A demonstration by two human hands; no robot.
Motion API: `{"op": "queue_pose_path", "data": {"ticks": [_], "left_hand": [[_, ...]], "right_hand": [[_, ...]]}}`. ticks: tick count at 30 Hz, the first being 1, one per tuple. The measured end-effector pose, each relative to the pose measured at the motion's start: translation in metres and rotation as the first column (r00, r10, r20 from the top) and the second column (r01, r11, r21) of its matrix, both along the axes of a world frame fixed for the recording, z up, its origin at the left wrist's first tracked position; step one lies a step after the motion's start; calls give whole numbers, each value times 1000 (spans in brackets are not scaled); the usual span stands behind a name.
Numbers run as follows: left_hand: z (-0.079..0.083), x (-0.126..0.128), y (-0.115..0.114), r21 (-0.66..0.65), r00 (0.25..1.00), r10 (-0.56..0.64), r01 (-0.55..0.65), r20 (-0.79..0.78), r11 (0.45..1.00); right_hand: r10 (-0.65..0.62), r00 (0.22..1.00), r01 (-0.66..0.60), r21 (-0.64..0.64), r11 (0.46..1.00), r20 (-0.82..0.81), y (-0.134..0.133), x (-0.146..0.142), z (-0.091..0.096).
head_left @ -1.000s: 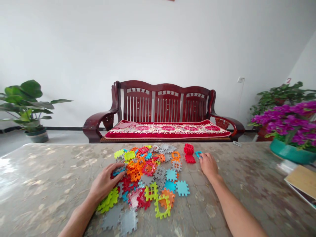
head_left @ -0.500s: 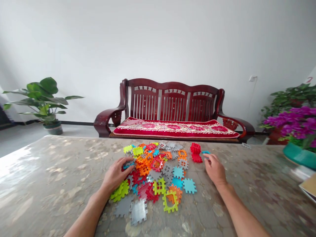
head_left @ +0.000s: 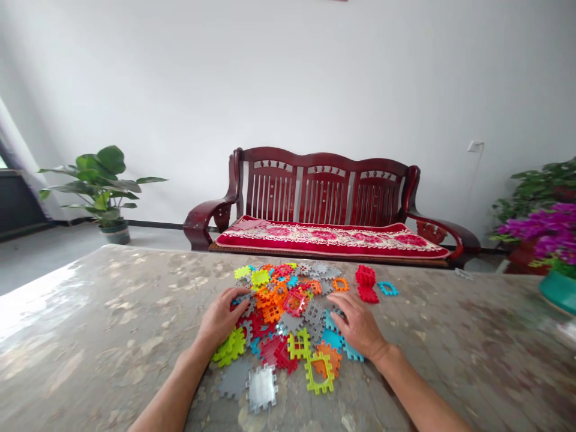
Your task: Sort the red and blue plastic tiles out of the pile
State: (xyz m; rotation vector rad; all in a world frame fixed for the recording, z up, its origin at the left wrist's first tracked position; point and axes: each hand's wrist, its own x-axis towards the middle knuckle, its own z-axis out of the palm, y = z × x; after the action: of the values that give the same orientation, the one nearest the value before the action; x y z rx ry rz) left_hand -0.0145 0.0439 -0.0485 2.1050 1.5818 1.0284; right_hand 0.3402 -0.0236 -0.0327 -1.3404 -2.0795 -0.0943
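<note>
A heap of flat interlocking plastic building tiles (head_left: 270, 312) in red, orange, lime, blue and grey lies on the table. At the heap's left edge rests my left hand (head_left: 224, 318), fingers slightly bent and thumb apart, over a blue tile (head_left: 242, 298). My right hand (head_left: 361, 324) reaches over the heap's right side, fingers stretched out and thumb spread, partly covering light blue tiles (head_left: 332, 339). I see nothing held in either hand. Apart from the heap stand stacked red tiles (head_left: 366, 283), with a blue frame tile (head_left: 388, 288) lying just right of them.
A patterned cloth covers the table (head_left: 148, 324). Beyond it stands a dark red wooden bench (head_left: 324, 186) with a red floral cushion (head_left: 333, 237). A potted plant (head_left: 112, 231) is at left; purple flowers (head_left: 546, 231) in a teal pot (head_left: 558, 291) are at right.
My right hand has moved left from beside the red stack to the heap, leaving the blue frame tile on the table. My left hand stays at the heap. The view has shifted slightly.
</note>
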Motion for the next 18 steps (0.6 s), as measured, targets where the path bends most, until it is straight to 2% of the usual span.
{"op": "queue_pose_path", "data": {"ticks": [5, 11, 15, 18], "left_hand": [[-2, 0, 1, 8, 996, 31, -32, 80, 999], [2, 0, -1, -1, 985, 96, -97, 141, 995], [5, 0, -3, -10, 975, 147, -148, 164, 989], [6, 0, -3, -10, 967, 181, -183, 178, 983]], "right_hand": [[-5, 998, 5, -4, 1000, -62, 10, -13, 6], [-24, 990, 20, -34, 999, -141, 47, -52, 28], [-4, 993, -8, -100, 995, -115, 68, -82, 43], [65, 997, -71, -145, 987, -50, 72, -102, 51]]}}
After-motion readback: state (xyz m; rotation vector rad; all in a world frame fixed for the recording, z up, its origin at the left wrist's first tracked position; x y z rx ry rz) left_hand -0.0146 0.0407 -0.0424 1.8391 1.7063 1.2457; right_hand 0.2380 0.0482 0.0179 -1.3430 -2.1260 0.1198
